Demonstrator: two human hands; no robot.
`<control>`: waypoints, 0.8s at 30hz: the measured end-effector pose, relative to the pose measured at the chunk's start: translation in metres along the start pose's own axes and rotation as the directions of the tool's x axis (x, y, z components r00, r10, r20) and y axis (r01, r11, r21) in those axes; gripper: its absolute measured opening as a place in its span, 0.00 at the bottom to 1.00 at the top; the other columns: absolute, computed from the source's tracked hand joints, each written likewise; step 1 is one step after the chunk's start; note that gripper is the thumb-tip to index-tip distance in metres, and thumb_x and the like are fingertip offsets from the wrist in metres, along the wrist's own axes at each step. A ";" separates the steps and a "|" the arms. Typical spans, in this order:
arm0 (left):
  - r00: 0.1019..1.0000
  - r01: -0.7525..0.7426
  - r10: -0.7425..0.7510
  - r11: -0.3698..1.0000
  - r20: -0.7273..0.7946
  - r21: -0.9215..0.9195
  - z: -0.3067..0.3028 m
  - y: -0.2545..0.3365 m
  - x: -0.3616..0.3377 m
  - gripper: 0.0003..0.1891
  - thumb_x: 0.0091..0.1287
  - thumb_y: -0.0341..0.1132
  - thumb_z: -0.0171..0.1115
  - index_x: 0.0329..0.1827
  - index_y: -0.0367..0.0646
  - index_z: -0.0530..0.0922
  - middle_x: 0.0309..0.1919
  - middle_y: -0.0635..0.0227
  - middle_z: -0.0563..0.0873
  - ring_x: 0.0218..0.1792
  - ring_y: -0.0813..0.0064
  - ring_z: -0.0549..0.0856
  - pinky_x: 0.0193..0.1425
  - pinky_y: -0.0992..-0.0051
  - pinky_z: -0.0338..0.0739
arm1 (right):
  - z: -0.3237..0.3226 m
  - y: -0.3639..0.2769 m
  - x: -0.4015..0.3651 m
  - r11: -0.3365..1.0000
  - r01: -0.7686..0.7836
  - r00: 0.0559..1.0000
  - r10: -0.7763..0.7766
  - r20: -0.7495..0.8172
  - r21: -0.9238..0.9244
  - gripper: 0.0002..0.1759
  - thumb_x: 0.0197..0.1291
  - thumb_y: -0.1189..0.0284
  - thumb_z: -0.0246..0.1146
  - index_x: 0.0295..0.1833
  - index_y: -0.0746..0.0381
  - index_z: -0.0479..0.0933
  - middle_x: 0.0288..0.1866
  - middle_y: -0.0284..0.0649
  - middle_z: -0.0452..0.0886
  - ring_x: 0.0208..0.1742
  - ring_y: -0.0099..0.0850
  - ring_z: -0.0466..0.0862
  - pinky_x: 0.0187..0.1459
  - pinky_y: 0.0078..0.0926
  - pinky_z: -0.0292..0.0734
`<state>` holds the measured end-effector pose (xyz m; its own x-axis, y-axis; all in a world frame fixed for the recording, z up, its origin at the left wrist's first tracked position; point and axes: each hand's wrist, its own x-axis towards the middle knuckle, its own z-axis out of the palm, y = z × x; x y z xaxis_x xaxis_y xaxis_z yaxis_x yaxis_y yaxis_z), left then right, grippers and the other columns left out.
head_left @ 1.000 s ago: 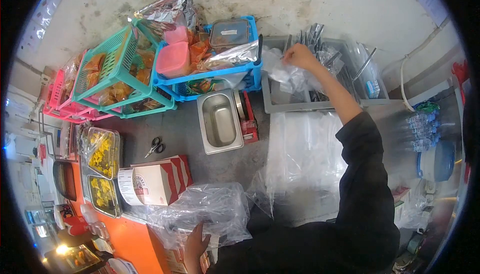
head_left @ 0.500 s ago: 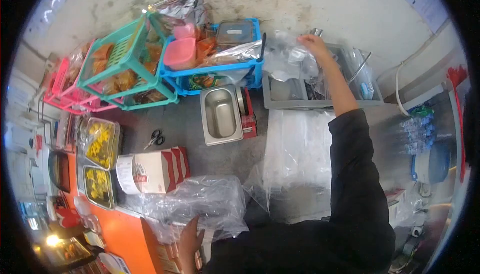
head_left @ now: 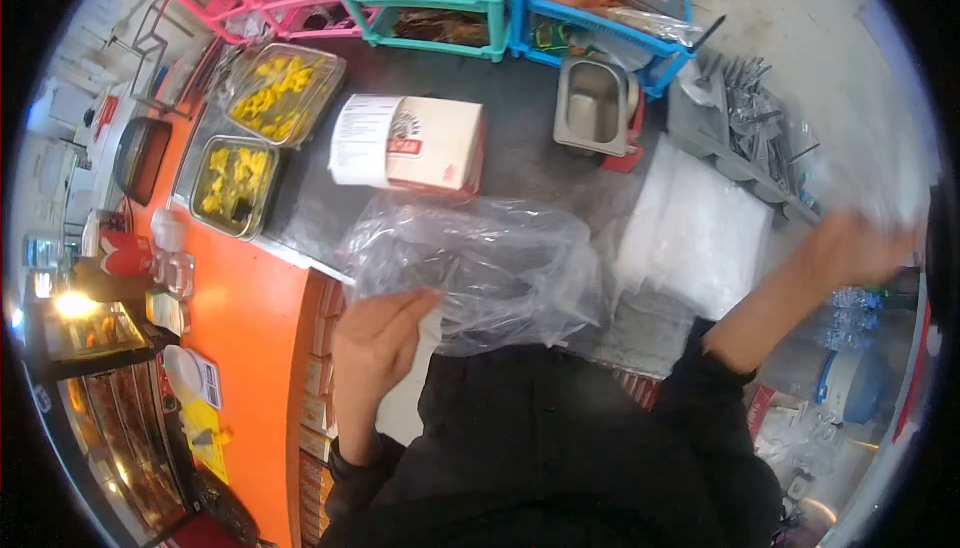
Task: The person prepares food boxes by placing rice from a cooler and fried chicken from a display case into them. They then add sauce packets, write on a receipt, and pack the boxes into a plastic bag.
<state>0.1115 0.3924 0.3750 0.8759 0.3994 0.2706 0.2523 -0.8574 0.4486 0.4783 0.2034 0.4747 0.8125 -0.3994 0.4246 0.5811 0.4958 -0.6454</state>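
A crumpled clear plastic bag [head_left: 490,268] lies on the dark counter. At its lower left edge is my left hand [head_left: 378,340], its fingers loosely bent and the thumb a little apart; no grip on the bag shows. My right hand [head_left: 865,248] is raised at the far right, blurred, with its fingers closed on a blurred piece of clear plastic [head_left: 885,173]. Behind the bag stands a white and red box [head_left: 440,143] with a paper slip [head_left: 362,140] on its side. A stack of clear plastic sheets [head_left: 695,228] lies right of the bag.
Two trays of yellow food [head_left: 285,93] [head_left: 235,183] stand at the left beside the orange counter [head_left: 235,308]. At the back are green [head_left: 430,8] and blue [head_left: 600,23] baskets, a metal container [head_left: 592,108] and a grey bin [head_left: 700,113] of wrapped utensils.
The view has turned and shifted. My right hand has moved away from the grey bin to the right with the clear plastic. My left hand's fingers now lie closer together.
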 end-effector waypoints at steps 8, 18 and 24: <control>0.777 0.321 -0.338 0.938 -0.531 -0.128 -0.052 -0.071 -0.035 0.09 0.60 0.20 0.49 0.37 0.33 0.79 0.33 0.60 0.83 0.38 0.68 0.82 0.45 0.74 0.74 | -0.082 0.089 -0.342 0.902 0.270 -0.394 0.422 0.816 -0.336 0.16 0.53 0.72 0.57 0.49 0.61 0.72 0.47 0.43 0.73 0.50 0.42 0.74 0.51 0.38 0.70; 0.633 0.362 -0.751 0.503 -0.189 -0.785 -0.028 -0.238 0.052 0.17 0.68 0.41 0.47 0.51 0.40 0.75 0.47 0.64 0.81 0.51 0.74 0.77 0.56 0.67 0.65 | 0.029 0.046 -0.260 0.454 0.002 -0.510 0.767 0.389 -0.891 0.14 0.56 0.68 0.55 0.47 0.61 0.72 0.60 0.48 0.70 0.55 0.36 0.74 0.49 0.37 0.73; 0.569 0.636 -0.481 -0.257 0.667 -0.727 0.074 -0.313 0.111 0.25 0.68 0.48 0.44 0.58 0.37 0.69 0.52 0.58 0.78 0.56 0.68 0.75 0.59 0.59 0.66 | 0.040 0.193 -0.283 0.065 -0.669 0.077 0.997 0.018 -0.740 0.24 0.64 0.56 0.47 0.58 0.60 0.69 0.55 0.44 0.74 0.52 0.34 0.77 0.46 0.34 0.75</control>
<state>0.1605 0.6811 0.2023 0.6514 0.4224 -0.6302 0.1936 0.7106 0.6764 0.3623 0.4431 0.2558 0.6425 0.4776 -0.5992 -0.5409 -0.2712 -0.7961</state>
